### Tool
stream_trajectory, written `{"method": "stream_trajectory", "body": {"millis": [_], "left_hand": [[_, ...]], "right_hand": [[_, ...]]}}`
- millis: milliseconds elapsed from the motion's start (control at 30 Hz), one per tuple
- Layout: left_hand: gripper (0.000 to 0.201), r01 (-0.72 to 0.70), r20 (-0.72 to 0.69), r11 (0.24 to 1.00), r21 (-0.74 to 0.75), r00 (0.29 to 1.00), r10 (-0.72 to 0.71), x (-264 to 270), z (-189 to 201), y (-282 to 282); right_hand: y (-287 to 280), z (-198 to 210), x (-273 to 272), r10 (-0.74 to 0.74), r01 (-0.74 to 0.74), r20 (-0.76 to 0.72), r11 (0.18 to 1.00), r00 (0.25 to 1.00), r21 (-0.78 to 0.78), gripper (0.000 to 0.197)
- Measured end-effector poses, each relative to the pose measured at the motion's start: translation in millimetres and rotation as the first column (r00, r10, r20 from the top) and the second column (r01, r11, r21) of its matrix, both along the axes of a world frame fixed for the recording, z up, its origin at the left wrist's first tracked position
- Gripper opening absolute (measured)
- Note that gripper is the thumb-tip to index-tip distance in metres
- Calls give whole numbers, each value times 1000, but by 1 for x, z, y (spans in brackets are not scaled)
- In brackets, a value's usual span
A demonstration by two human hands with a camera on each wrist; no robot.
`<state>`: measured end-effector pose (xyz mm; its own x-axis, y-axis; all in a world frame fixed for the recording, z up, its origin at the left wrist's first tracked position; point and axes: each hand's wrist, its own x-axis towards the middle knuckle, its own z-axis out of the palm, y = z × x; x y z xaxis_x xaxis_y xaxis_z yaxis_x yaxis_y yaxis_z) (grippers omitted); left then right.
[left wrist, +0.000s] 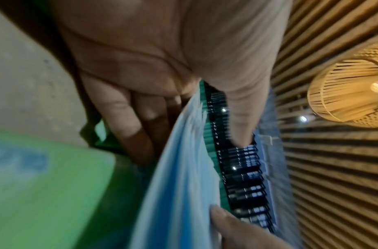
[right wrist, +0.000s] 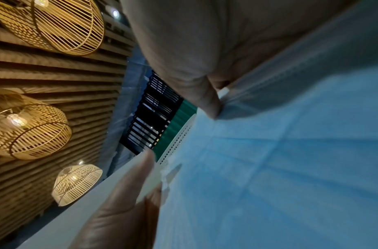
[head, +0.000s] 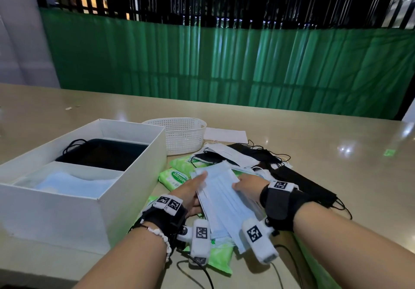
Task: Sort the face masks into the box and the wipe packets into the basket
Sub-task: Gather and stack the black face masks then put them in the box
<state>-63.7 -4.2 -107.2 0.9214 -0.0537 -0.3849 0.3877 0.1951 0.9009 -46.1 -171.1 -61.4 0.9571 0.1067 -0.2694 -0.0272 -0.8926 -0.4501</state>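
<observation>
a stack of light blue face masks (head: 221, 195) is held between both hands above the pile on the table (head: 314, 145), just right of the box (head: 134, 176). the left hand (head: 190, 193) has its grip grasping the stack's left edge, thumb on top and fingers (left wrist: 128, 121) curled underneath. the right hand (head: 249, 185) has its grip grasping the right edge, thumb (right wrist: 207, 94) pressed onto the top mask. the stack tilts, its far end raised toward the basket (head: 182, 135).

under and around the stack lie green wipe packets (head: 174, 177), one touching the box's side, another near the table's front edge under the left wrist. white masks (head: 226, 153) and black masks (head: 298, 181) lie in a loose heap to the right, their ear loops trailing over the table.

the white box has two compartments: the far one holds black masks, the near one light blue masks (head: 74, 185). the white basket stands just behind the box's far right corner; what it contains cannot be seen. a white sheet of paper (head: 224, 134) lies beside the basket. a green curtain (head: 224, 64) hangs behind the table.
</observation>
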Motion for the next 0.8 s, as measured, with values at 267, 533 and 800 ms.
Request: {"method": "stream_trajectory", "body": {"millis": [267,533,800], "left_hand": [[32,-28,326,1000,-4,945,27,-4,45,-19],[55,-111,458,992,-51,880,122,-3,69,-31],[34,-71,595,960,270,797,-108,-17,54,-30]], "right_hand": [[-9,11,1,-201,150,49,852,978,502,41],[0,24,-15,-218,42,146,678,965,734,59],[3,8,-21,-163,-40,205,684,965,728,49]]}}
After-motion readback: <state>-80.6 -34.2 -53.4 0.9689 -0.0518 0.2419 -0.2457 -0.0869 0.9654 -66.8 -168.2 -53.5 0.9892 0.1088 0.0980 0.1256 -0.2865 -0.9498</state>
